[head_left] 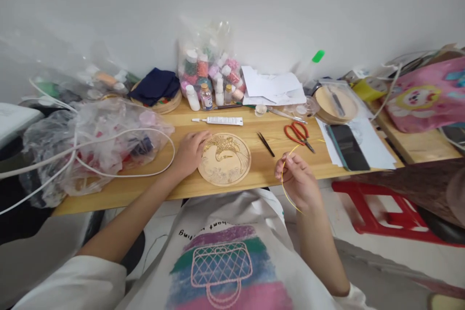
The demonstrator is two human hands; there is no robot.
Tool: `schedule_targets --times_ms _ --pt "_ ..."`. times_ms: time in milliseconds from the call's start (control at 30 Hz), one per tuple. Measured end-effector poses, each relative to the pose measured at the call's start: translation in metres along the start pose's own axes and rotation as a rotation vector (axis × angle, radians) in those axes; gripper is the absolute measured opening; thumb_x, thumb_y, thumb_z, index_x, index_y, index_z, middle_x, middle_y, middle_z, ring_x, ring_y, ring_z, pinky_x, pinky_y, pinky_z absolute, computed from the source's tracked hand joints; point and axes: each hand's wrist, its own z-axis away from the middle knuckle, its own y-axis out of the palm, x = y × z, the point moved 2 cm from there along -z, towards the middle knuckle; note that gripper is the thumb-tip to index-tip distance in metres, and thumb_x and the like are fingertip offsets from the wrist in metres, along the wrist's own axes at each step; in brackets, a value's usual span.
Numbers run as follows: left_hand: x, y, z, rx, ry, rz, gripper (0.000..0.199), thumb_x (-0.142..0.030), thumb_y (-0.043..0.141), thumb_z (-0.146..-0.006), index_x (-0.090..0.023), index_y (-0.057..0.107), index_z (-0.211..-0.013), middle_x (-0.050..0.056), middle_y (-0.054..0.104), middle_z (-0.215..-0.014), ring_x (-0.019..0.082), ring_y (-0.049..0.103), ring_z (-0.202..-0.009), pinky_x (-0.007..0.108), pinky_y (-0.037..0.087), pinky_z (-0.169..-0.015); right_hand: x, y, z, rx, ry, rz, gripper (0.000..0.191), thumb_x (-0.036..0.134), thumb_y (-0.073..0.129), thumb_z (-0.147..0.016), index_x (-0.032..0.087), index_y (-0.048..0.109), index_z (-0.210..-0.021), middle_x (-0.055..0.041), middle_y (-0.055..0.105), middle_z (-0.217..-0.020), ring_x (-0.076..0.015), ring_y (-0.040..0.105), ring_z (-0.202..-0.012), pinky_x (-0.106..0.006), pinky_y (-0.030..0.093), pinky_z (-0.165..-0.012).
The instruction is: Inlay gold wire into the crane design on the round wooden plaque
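Observation:
A round wooden disc (236, 174) with a bird design, part of it raised in gold, lies flat on the table. At its left edge rests my left hand (189, 152), fingers stretched out and touching the disc. My right hand (300, 179) is raised in front of the table's edge, thumb and fingers pinched on a thin yellow wire (284, 185). The wire curves down past the wrist, and another bit of it shows beyond the fingers. Between the hands lie black tweezers (266, 144). Red-handled pliers (298, 131) lie just beyond my right hand.
A white glue tube (225, 120) lies behind the disc, with small bottles (206, 97) and a bag of colourful jars (203, 65) farther back. Plastic bags (105, 145) and a white cable (127, 131) crowd the left. A phone (348, 147) lies on papers at right.

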Motion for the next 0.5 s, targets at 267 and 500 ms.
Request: schedule_targets --times_ms 267,500 --pt "-0.004 -0.005 -0.003 0.058 0.012 0.116 0.034 -0.019 0.041 -0.092 -0.021 0.063 -0.118 0.008 0.068 -0.12 0.022 0.06 -0.115 0.044 0.047 -0.103 -0.006 0.01 -0.007 0.018 0.051 0.164 0.032 0.044 0.083 -0.068 0.018 0.065 -0.075 0.0046 0.06 -0.051 -0.0053 0.049 -0.042 -0.017 0.037 -0.043" --pt "-0.042 -0.017 -0.009 0.05 0.003 0.208 0.025 -0.029 0.048 -0.095 -0.021 0.066 -0.11 0.007 0.069 -0.114 0.023 0.062 -0.11 0.044 0.048 -0.101 -0.01 0.029 -0.023 0.23 0.209 0.199 0.03 0.043 0.08 -0.072 0.015 0.067 -0.071 0.0025 0.06 -0.05 -0.0052 0.048 -0.043 -0.018 0.037 -0.044"
